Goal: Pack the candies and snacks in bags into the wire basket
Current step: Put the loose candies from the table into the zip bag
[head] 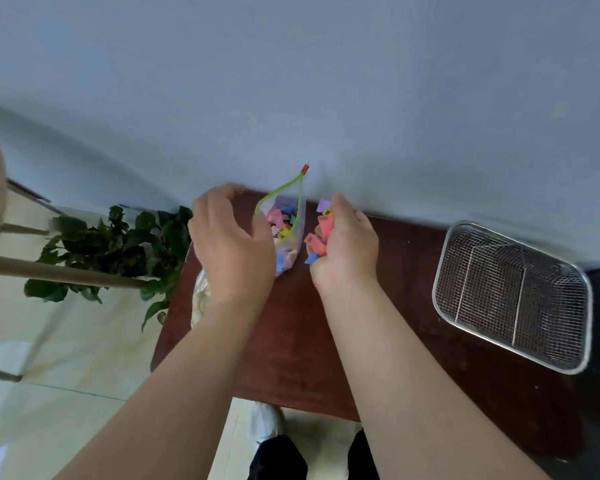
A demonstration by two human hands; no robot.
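My right grip point(340, 244) clutches loose candies point(321, 237); my left grip point(232, 237) pinches the zip bag point(284, 223) open, half filled; the wire basket point(513, 355) sits empty on the surface point(291, 341).

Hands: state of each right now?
Left hand: closed on the clear zip bag, holding its mouth open.
Right hand: closed on a fistful of wrapped candies.

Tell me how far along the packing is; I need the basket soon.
Nothing is packed yet: the wire basket sits empty on the table. In hand: the left hand holds the zip bag open while the right hand grips a fistful of candies beside it. Left: finish filling, seal, and move it and the second bag into the basket.
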